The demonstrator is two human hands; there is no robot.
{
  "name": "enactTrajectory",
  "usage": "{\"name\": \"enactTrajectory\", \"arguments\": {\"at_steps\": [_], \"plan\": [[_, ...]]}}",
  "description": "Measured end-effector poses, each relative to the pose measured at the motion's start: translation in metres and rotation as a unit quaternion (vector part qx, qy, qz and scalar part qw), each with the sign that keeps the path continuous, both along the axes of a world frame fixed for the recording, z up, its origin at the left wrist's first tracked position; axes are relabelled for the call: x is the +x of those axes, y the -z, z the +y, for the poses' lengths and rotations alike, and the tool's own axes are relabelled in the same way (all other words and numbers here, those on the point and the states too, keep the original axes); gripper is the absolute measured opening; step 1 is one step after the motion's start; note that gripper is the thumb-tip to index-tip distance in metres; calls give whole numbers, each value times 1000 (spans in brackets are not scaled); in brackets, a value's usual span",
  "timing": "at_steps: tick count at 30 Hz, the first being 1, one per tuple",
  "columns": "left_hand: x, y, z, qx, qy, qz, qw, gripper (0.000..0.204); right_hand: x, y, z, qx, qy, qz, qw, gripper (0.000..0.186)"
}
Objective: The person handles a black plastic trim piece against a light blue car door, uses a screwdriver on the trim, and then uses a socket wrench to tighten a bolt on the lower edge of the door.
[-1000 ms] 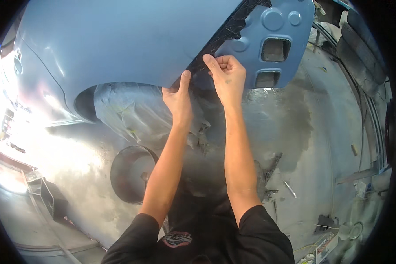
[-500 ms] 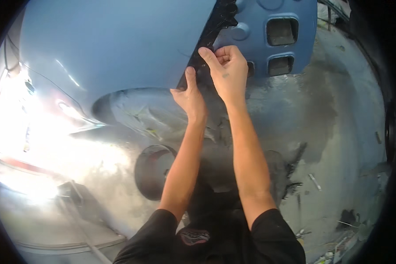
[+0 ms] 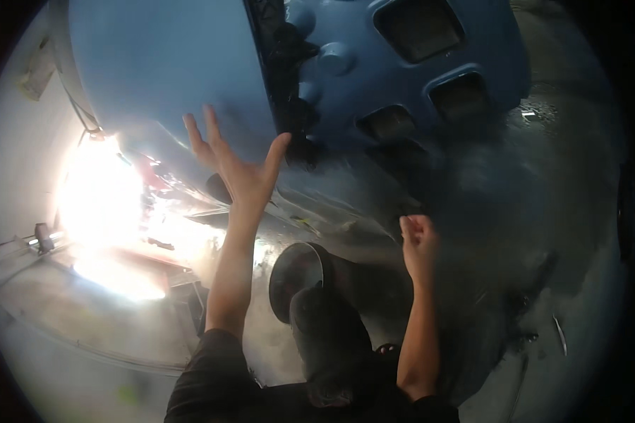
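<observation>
At the upper middle of the frame, the black strip (image 3: 281, 77) edges the blue panel (image 3: 169, 63); I seem mid-work along it, which calls for raising my right hand (image 3: 420, 243), well below, curled how tightly or on what I cannot tell. My left hand (image 3: 245, 180) spreads wide, gripping nothing, thumb by the strip's lower end.

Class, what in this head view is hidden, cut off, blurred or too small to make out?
Head view:
Right hand: curl and blur hide whether it grips anything.
Black strip: upper end cut off by the top edge.
Bright glare: washes out whatever lies behind it.
Slim pale object, lower right: too small and blurred to identify.
</observation>
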State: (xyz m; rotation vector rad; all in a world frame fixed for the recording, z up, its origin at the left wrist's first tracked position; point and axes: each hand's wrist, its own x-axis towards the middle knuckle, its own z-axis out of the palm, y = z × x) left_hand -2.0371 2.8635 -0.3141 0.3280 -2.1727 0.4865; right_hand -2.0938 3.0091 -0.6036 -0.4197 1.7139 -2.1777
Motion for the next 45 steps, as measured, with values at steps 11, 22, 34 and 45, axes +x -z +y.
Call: {"name": "enactTrajectory", "arguments": {"at_steps": [11,22,34,45], "plan": [[-36,4,-19,-6,-22,-19,1000,148,-27,102,33,28,29,-186,982,34],[-30,11,-30,-54,-72,-62,994,157,-41,-159,-67,-374,-87,28,923,31],[-13,10,-50,43,-38,-129,990,132,-46,-198,-108,-384,-42,-11,922,20],[-4,14,-59,102,-40,-121,987,116,-59,-193,-104,-373,-46,16,927,18]]}}
